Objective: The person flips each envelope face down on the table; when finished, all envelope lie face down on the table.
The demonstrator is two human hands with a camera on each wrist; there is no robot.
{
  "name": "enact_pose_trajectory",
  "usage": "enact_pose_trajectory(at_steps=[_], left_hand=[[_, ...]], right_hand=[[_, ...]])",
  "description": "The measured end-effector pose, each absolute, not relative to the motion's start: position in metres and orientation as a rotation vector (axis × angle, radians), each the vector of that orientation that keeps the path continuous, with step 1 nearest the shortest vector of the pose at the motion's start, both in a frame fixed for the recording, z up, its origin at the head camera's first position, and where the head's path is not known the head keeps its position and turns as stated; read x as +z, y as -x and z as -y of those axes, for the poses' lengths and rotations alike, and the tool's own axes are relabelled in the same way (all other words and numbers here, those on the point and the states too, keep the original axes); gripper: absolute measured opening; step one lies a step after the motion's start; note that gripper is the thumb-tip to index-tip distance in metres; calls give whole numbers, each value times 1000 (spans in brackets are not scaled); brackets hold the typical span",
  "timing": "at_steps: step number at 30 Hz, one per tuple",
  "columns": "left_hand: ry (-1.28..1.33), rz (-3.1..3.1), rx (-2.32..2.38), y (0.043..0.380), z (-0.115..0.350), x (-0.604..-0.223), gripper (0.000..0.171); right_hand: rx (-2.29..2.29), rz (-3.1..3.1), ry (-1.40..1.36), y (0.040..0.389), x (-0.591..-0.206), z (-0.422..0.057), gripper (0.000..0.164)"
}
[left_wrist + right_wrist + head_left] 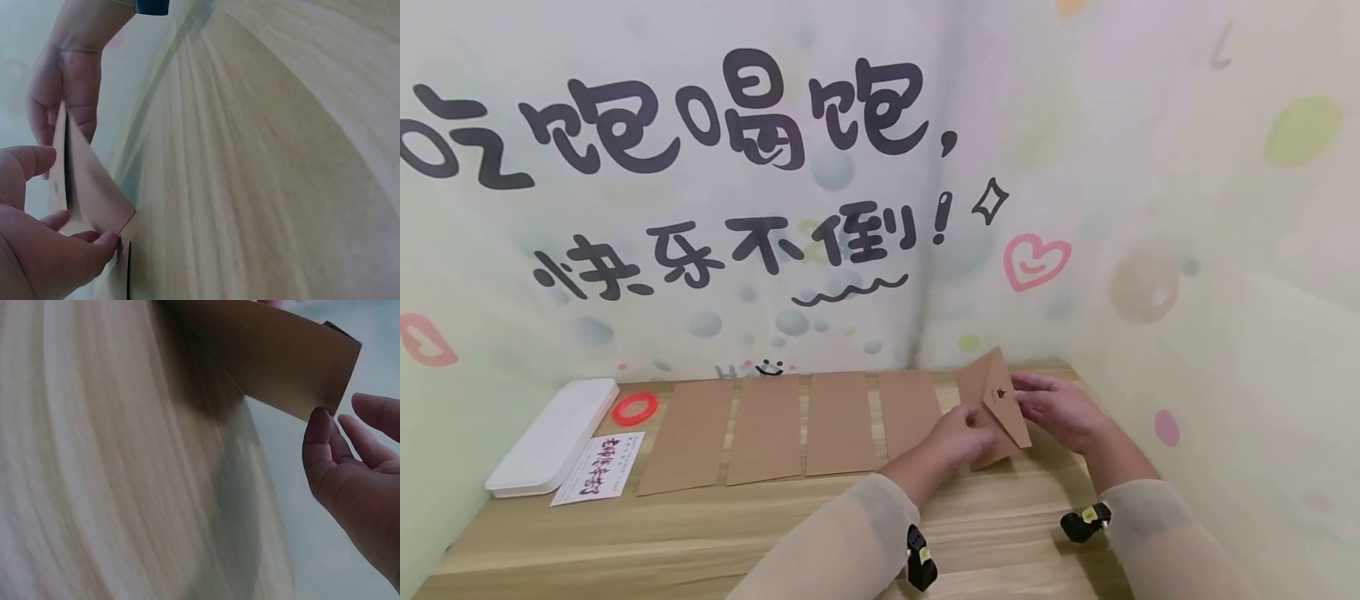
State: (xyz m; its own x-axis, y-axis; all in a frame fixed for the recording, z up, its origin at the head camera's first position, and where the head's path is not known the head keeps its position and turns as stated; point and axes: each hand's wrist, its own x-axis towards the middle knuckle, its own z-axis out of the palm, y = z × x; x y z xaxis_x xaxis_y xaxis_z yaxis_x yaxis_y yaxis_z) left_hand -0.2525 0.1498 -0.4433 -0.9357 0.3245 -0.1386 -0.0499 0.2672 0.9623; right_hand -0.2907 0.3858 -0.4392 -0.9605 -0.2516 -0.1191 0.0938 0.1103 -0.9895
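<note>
A brown paper envelope (1006,410), its pointed flap marked with a small dark print, stands tilted at the right end of the row. My left hand (958,435) pinches its near left side, thumb and fingers curled at the paper. In the left wrist view, a dark gap shows between the envelope's (94,181) layers. My right hand (1063,408) is at the far right edge. The right wrist view shows its fingertips (320,422) touching the envelope's corner, with the thumb held apart. Beside the left hand lies another brown envelope (910,404), partly hidden by that hand.
Three more brown envelopes (765,429) lie flat in a row to the left. Further left are a red ring-shaped roll (635,408), a card with handwritten characters (598,471) and a white case (553,437). Printed walls border the wooden table (737,533) at back and sides.
</note>
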Motion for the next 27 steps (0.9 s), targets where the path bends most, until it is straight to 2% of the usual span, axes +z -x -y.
enact_pose_trajectory(at_steps=[11, 19, 27], left_hand=[[-500, -2194, 1752, 252, -155, -434, 68], [-340, -2208, 1826, 244, -158, -424, 65], [-221, -2044, 2069, 244, -161, -424, 61]], right_hand=[[-1917, -2102, 246, 276, -428, -361, 66], [-1895, -2135, 184, 274, -428, -354, 64], [-1816, -2126, 98, 271, -437, -356, 69]])
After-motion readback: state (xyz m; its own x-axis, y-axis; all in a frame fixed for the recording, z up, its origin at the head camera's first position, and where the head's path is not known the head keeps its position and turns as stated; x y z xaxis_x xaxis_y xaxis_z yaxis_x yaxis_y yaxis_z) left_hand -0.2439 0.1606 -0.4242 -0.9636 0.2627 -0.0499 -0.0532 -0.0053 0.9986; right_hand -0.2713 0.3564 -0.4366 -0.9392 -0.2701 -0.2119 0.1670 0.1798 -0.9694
